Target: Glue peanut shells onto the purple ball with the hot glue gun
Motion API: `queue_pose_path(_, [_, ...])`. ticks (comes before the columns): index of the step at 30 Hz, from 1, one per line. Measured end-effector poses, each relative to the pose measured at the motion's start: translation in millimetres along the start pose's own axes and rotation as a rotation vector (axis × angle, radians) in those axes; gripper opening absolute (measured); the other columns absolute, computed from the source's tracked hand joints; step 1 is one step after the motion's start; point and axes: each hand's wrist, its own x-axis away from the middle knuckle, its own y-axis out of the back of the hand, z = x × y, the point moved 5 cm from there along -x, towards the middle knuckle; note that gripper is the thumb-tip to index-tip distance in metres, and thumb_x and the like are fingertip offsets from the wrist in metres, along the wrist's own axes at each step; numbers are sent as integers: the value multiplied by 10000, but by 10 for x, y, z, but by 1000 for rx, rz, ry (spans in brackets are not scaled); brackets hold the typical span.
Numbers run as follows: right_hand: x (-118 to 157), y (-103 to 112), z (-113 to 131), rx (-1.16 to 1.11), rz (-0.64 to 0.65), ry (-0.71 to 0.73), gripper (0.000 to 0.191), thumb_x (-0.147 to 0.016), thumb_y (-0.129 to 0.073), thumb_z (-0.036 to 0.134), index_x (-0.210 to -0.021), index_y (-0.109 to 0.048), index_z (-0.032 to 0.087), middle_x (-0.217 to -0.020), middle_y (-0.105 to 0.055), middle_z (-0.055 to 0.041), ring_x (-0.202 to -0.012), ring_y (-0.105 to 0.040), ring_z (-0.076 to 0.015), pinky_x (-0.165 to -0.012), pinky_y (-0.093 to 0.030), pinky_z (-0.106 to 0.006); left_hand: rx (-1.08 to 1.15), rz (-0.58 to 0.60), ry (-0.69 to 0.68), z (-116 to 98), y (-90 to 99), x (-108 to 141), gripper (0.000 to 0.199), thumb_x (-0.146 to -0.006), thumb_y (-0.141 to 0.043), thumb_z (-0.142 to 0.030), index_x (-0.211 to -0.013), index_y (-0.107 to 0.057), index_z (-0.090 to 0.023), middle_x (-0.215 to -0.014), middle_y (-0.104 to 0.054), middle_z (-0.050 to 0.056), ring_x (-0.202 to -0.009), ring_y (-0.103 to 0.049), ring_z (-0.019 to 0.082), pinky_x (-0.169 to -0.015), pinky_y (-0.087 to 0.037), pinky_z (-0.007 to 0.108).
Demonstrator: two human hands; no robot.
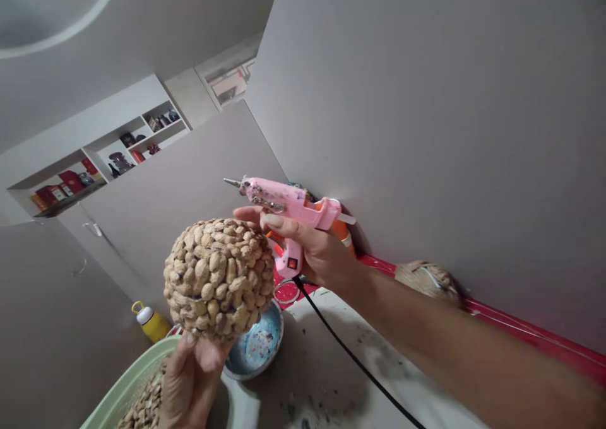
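A round ball covered in peanuts in their shells [218, 277] is held up in front of me. My left hand [194, 372] grips it from underneath, fingers partly hidden behind it. To its right, my right hand [315, 246] is closed around the handle of a pink hot glue gun [288, 202]. The gun's metal nozzle points left, above the ball's upper right side. A pale glue stick pokes out of its rear, and dark residue marks its front. The black cord [350, 353] runs down from the handle.
Below the ball, a light green basket [125, 372] holds loose peanut shells [146, 404]. Near it are a blue-stained bowl [258, 344] and a yellow bottle [152, 323]. A roll of twine [428, 281] lies by the wall. The white tabletop [326, 328] carries dark specks.
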Motion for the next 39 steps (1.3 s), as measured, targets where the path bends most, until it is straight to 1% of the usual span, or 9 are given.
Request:
queue_pose_path(5, [-28,103,170,10,-146,182,133,-828,-656,343,-780,-738,250,-1064,-726,3,-1156,-580,-223,-1016,-409,-386,33,67,3,-81,21,-84,543,-914,-443,-460,-1445,-346,-402,-1510,-425,9,-1430,-267,277,-1157,-161,557])
queue_pose_path(8, [-67,167,137,-20,-219,156,134,-783,-678,346,-721,-723,236,-999,-742,-5,-1114,-608,-233,-990,-435,-396,38,101,0,-105,46,-76,542,-909,-410,-532,-1433,-375,-399,-1503,-432,14,-1432,-255,291,-1157,-75,582])
queue_pose_path(15, [-97,245,31,-44,-361,113,180,-690,-738,340,-585,-653,220,-835,-742,-9,-967,-660,-227,-929,-464,-398,57,102,35,-124,121,-80,574,-883,-392,-609,-1382,-485,-341,-1458,-489,12,-1396,-345,246,-1185,-27,431])
queue_pose_path(18, [-102,251,-14,-49,-353,105,183,-704,-733,351,-602,-659,218,-835,-739,-17,-965,-660,-226,-935,-460,-405,56,87,30,-129,123,-91,569,-885,-393,-597,-1367,-511,-318,-1451,-498,21,-1389,-359,238,-1185,-33,410])
queue_pose_path(21, [-109,255,-91,-49,-349,62,122,-708,-724,346,-701,-716,225,-856,-744,-24,-966,-660,-222,-934,-460,-399,63,88,31,-111,94,-94,529,-889,-406,-566,-1352,-521,-339,-1437,-519,17,-1375,-386,251,-1182,-40,450])
queue_pose_path(26, [-112,234,-219,20,-345,6,167,-679,-733,363,-782,-752,233,-930,-745,-38,-1036,-633,-243,-936,-456,-399,40,104,68,-68,73,-92,525,-876,-433,-553,-1359,-506,-358,-1393,-571,23,-1346,-434,253,-1179,-58,481])
queue_pose_path(29, [-110,215,-272,99,-322,-10,189,-673,-739,375,-804,-757,241,-1034,-732,-52,-1115,-593,-270,-950,-450,-418,12,87,59,-63,151,-89,556,-879,-404,-580,-1388,-463,-366,-1423,-542,28,-1361,-410,262,-1178,-66,490])
queue_pose_path(33, [-111,218,-262,104,-310,8,200,-684,-745,375,-834,-759,244,-1038,-729,-47,-1124,-588,-271,-961,-447,-423,-34,75,9,-117,253,-80,651,-851,-369,-661,-1417,-420,-344,-1451,-505,64,-1384,-366,281,-1176,-116,467])
queue_pose_path(39, [-114,240,-163,28,-355,35,172,-670,-744,357,-788,-755,232,-979,-741,-38,-1094,-606,-261,-918,-469,-394,-112,97,65,-292,99,-112,791,-793,-349,-741,-1461,-317,-318,-1533,-378,70,-1430,-271,244,-1131,-268,379])
